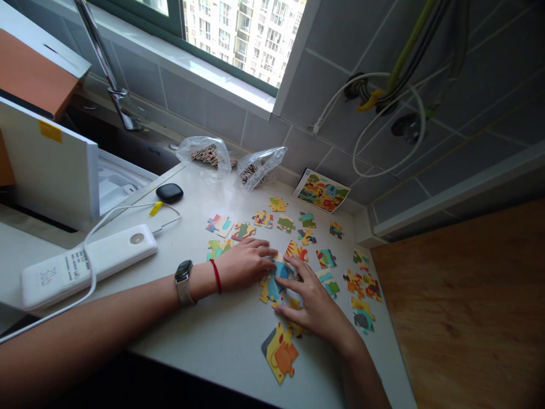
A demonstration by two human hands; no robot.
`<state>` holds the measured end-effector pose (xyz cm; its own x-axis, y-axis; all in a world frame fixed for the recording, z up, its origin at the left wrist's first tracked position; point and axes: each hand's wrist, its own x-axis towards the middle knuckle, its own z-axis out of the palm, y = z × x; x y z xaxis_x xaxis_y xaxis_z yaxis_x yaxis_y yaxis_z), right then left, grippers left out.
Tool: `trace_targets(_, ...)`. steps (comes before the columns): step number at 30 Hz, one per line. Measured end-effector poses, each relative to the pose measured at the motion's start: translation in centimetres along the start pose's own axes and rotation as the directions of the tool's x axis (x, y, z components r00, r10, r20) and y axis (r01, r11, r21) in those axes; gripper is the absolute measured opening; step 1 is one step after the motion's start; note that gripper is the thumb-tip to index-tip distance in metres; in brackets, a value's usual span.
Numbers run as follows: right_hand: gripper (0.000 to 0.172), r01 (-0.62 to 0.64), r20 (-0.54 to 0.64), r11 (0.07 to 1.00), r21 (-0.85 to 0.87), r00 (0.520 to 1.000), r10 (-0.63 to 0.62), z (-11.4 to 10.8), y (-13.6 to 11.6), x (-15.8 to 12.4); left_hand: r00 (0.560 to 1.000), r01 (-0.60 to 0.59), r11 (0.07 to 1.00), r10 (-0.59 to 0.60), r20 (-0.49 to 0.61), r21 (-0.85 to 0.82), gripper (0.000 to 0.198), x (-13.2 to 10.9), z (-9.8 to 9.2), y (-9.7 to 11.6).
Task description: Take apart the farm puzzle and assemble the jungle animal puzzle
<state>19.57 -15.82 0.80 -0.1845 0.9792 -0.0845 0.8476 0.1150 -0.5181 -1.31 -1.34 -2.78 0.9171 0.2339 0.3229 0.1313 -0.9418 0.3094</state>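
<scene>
White countertop (200,346), bare between left hand (242,264) and near edge (200,376), right hand (319,304) alongside, fingers (298,266) of both unclenched over puzzle pieces (273,289)

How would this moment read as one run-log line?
left hand: at blue puzzle pieces; right hand: at same pieces; picture card: beyond loose pieces

Glaring window (244,37), dim right-hand wall (481,147)

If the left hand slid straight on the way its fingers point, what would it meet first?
The left hand would most likely meet the right hand, whose spread fingers lie just ahead, at the blue puzzle piece between the hands; exact depth is unclear.
</scene>
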Motion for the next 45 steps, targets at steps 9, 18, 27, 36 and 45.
trace_targets(9, 0.038, -0.004, -0.112, 1.0, -0.009, 0.994, 0.003, 0.3, 0.7, 0.3, 1.0, -0.005, 1.0, 0.005, -0.006, -0.02, 0.019, -0.1, 0.3, -0.2)
trace_targets(18, 0.038, -0.018, -0.098, 1.0, 0.009, 0.995, 0.019, 0.4, 0.8, 0.3, 1.0, -0.009, 0.999, 0.009, -0.002, -0.036, 0.019, 0.0, 0.0, -0.1)
trace_targets(27, 0.089, -0.029, 0.037, 1.0, -0.009, 0.999, 0.029, -0.5, 1.1, -0.2, 1.0, 0.025, 0.998, -0.025, 0.002, -0.049, 0.035, -0.2, 0.3, -0.1)
trace_targets(36, 0.066, -0.038, 0.046, 0.999, 0.014, 0.998, 0.038, -0.4, 0.6, 0.0, 0.996, 0.083, 0.996, -0.083, 0.013, -0.041, 0.025, -0.1, 0.4, -0.4)
trace_targets(45, 0.063, 0.003, 0.051, 1.0, -0.001, 0.999, -0.003, 0.1, 0.6, 0.5, 0.995, 0.08, 0.994, -0.083, -0.048, -0.069, 0.021, -0.2, 0.5, -0.7)
